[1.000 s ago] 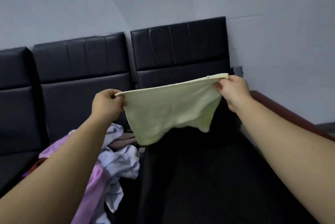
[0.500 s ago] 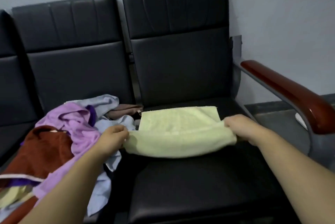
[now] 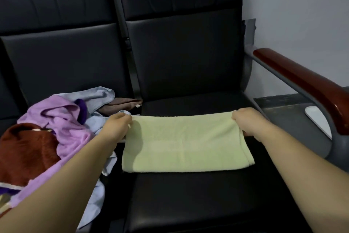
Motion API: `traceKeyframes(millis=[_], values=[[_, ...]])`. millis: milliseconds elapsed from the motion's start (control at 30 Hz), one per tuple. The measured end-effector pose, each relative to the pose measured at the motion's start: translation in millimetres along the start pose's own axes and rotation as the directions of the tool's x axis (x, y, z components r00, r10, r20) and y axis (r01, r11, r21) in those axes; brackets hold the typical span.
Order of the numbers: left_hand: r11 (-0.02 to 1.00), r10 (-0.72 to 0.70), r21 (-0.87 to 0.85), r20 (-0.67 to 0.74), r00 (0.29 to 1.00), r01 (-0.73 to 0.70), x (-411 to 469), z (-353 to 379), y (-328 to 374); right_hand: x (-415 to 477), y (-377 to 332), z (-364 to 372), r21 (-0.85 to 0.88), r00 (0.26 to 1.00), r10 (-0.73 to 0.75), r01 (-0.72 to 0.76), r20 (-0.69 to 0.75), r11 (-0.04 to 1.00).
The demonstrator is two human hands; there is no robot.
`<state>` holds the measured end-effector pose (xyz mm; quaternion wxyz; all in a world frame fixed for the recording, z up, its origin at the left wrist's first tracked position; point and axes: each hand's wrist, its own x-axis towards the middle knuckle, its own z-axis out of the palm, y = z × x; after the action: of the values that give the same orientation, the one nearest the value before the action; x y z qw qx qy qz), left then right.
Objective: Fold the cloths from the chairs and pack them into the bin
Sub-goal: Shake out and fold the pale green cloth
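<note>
A pale yellow-green cloth (image 3: 186, 146) lies folded in half on the black seat (image 3: 198, 200) of the right-hand chair, its fold edge toward me. My left hand (image 3: 117, 126) pinches its far left corner. My right hand (image 3: 249, 122) grips its far right corner. Both hands hold the top edge low, at seat height. No bin is in view.
A heap of unfolded cloths covers the left chair: lilac (image 3: 62, 123), rust brown (image 3: 28, 149), pale blue (image 3: 94, 97) and a brown one (image 3: 122, 106). A reddish wooden armrest (image 3: 306, 85) bounds the right chair. A white object (image 3: 317, 119) lies on the floor beyond it.
A second ago I held the cloth up in the air by two corners. I lowered it onto the seat and brought the held edge over, so it now lies doubled and flat.
</note>
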<state>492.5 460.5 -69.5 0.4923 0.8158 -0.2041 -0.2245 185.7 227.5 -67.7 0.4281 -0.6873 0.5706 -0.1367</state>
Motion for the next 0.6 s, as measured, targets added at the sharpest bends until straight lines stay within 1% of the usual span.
traceKeyframes(millis=[67, 133, 200, 233, 333, 400, 500, 600], values=[[1.000, 0.003, 0.003, -0.029, 1.000, -0.003, 15.1, 8.2, 2.9, 9.6, -2.2, 5.4, -0.135, 0.997, -0.066, 0.058, -0.049, 0.989], [0.996, 0.040, 0.079, -0.061, 0.997, -0.035, 28.2, 17.6, 0.1, 18.6, -0.2, 11.0, -0.210, 0.992, -0.100, 0.083, -0.075, 0.974], [0.975, 0.097, 0.207, -0.087, 0.992, -0.077, 36.0, 28.2, -6.5, 25.4, 4.1, 16.6, -0.268, 0.992, -0.093, 0.066, -0.089, 0.961], [0.963, 0.118, 0.255, -0.091, 0.989, -0.091, 37.2, 32.5, -10.6, 26.7, 5.6, 18.1, -0.330, 0.992, -0.090, 0.054, -0.093, 0.942], [0.927, 0.165, 0.350, -0.052, 0.985, -0.137, 38.5, 42.2, -23.5, 27.9, 9.7, 18.0, -0.483, 0.984, -0.124, 0.046, -0.129, 0.875], [0.882, 0.199, 0.439, -0.013, 0.980, -0.173, 33.2, 47.8, -28.1, 26.4, 10.9, 18.1, -0.495, 0.974, -0.184, 0.096, -0.131, 0.864], [0.793, 0.301, 0.544, 0.044, 0.953, -0.275, 18.0, 56.1, -27.5, 19.7, 10.8, 23.4, -0.448, 0.962, -0.262, 0.203, -0.074, 0.871], [0.654, 0.404, 0.658, 0.112, 0.908, -0.372, -1.1, 67.7, -23.1, 11.1, 9.3, 28.3, -0.402, 0.942, -0.336, 0.306, -0.006, 0.863]])
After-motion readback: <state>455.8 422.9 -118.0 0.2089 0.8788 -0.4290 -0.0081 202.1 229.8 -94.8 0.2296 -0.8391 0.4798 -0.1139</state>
